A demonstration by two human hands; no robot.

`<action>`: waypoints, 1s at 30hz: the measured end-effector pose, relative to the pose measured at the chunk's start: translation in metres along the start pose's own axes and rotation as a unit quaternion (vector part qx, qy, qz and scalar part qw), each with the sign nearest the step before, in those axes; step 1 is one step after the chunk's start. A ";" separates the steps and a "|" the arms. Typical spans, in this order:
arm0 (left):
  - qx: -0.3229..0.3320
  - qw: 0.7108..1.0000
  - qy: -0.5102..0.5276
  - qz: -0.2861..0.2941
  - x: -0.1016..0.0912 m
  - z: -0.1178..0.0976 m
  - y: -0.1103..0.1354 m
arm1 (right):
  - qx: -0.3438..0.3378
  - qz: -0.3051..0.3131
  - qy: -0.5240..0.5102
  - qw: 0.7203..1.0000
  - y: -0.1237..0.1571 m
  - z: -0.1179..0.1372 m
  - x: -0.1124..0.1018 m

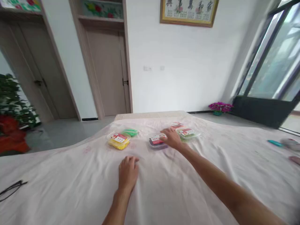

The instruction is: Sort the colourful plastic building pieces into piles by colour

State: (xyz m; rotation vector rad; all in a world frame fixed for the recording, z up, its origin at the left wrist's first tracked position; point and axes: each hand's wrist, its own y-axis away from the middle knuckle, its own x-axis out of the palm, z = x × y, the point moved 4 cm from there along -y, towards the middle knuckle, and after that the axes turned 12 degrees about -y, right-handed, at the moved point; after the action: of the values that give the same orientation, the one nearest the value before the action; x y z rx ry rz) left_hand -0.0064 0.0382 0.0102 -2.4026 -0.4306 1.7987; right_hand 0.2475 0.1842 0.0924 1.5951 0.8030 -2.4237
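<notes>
Several small clear plastic boxes lie on a pale pink cloth point(70, 187) spread over a bed. My right hand point(172, 138) reaches far forward and rests on a box with dark purple contents point(155, 141), fingers curled over its right edge. A box with green contents point(188, 133) and a red-labelled box point(176, 125) sit just behind that hand. To the left lie a box of yellow pieces point(118, 141) and a green box point(130, 132). My left hand point(127, 172) lies palm down on the cloth, fingers together and slightly curled, holding nothing.
A black cable point(11, 187) lies at the cloth's left edge. A teal object point(276, 143) and a grey item point(290, 143) sit at the far right. Beyond the bed are two doors, a potted plant point(11, 103), a framed picture and a glass door.
</notes>
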 end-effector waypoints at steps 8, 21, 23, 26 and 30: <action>0.002 1.000 -0.010 0.006 -0.004 -0.004 0.003 | -0.146 0.096 0.024 0.984 0.025 0.059 0.040; 0.000 1.000 -0.017 -0.009 -0.002 -0.005 0.002 | -0.027 0.019 0.057 0.998 0.015 0.034 0.024; 0.000 1.000 -0.016 -0.010 -0.002 -0.005 0.003 | -0.056 0.030 0.034 0.997 -0.002 0.055 0.033; 0.003 1.000 -0.010 -0.011 -0.003 -0.005 0.004 | -0.091 0.072 0.022 0.993 -0.032 0.084 0.055; 0.001 1.000 0.003 -0.017 -0.002 -0.004 0.004 | -0.113 0.123 0.031 0.985 -0.068 0.111 0.087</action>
State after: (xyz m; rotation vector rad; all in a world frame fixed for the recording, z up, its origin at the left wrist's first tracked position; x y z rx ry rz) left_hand -0.0026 0.0339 0.0121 -2.3831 -0.4653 1.7771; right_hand 0.0927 0.2022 0.0730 1.5841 0.8046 -2.0433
